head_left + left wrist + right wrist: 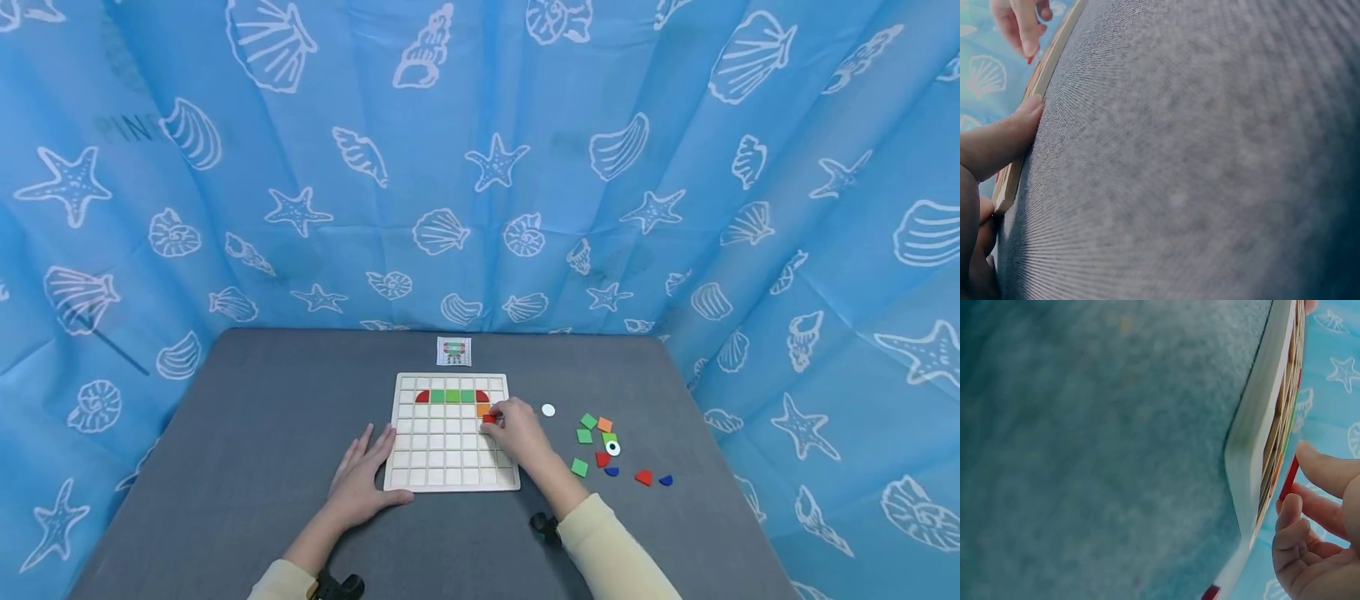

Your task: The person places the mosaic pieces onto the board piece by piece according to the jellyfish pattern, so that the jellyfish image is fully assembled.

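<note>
A pale wooden grid board (pixel 438 460) lies on the grey table. Along its second row sit green square tiles (pixel 452 396) between two red rounded-corner tiles (pixel 423 397), and an orange square tile (pixel 483 410) lies below the right one. My right hand (pixel 519 433) is over the board's right side, pinching a red tile (pixel 1289 479) between thumb and fingers; its full shape is hidden. At the board's left front corner, my left hand (pixel 358 492) rests with fingers spread along the left edge and its thumb (pixel 1030 109) touching the front edge.
Right of the board lie loose green (pixel 580 467), orange (pixel 604 425), red (pixel 643 477) and blue (pixel 666 481) tiles, a white disc (pixel 548 410) and a white ring-like piece (pixel 612 448). A small pattern card (pixel 453 352) lies behind the board. A blue shell-print curtain (pixel 480 275) hangs behind.
</note>
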`<move>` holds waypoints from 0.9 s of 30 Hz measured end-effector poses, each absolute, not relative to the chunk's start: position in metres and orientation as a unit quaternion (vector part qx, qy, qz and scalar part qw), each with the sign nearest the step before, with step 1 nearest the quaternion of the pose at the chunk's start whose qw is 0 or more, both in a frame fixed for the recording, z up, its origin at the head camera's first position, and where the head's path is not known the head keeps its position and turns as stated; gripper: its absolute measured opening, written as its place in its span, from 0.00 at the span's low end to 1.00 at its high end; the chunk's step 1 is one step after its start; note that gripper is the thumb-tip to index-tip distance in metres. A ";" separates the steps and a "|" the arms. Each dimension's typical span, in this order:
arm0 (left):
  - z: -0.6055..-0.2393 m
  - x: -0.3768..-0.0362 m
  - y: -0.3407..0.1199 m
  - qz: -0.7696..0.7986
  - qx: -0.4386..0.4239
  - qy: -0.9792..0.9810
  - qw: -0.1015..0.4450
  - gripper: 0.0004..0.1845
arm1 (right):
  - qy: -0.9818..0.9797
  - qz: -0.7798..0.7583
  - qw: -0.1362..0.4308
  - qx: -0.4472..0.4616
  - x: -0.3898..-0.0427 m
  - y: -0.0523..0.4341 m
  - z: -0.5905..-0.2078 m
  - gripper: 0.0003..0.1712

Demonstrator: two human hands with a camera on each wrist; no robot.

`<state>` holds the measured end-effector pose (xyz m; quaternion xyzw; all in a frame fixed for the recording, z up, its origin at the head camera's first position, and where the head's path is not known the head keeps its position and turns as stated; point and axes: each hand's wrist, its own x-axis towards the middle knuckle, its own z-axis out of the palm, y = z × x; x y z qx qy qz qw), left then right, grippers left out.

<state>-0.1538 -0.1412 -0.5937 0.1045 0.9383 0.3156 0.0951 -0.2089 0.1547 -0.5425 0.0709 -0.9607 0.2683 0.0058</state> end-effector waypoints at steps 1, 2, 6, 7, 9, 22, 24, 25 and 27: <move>-0.594 -0.153 -0.142 0.319 0.102 0.938 0.092 0.64 | -0.961 0.267 0.003 0.076 -0.210 0.153 -0.543 0.14; -0.595 -0.153 -0.142 0.319 0.099 0.938 0.089 0.64 | -0.961 0.267 -0.001 0.079 -0.211 0.151 -0.543 0.14; -0.597 -0.154 -0.143 0.318 0.100 0.940 0.076 0.64 | -0.960 0.266 -0.010 0.084 -0.214 0.147 -0.545 0.13; -0.597 -0.154 -0.143 0.320 0.103 0.939 0.074 0.64 | -0.960 0.266 -0.009 0.084 -0.215 0.147 -0.545 0.13; -0.597 -0.155 -0.142 0.319 0.109 0.938 0.075 0.63 | -0.961 0.265 -0.008 0.081 -0.216 0.147 -0.545 0.13; -0.594 -0.155 -0.142 0.311 0.108 0.940 0.090 0.64 | -0.962 0.262 -0.028 0.072 -0.216 0.148 -0.545 0.11; -0.595 -0.155 -0.142 0.312 0.107 0.940 0.091 0.64 | -0.961 0.266 -0.032 0.070 -0.216 0.149 -0.545 0.11; -0.595 -0.154 -0.142 0.312 0.107 0.940 0.091 0.64 | -0.961 0.267 -0.033 0.069 -0.216 0.149 -0.545 0.11; -0.596 -0.154 -0.142 0.312 0.107 0.939 0.093 0.64 | -0.960 0.271 -0.035 0.068 -0.216 0.149 -0.546 0.11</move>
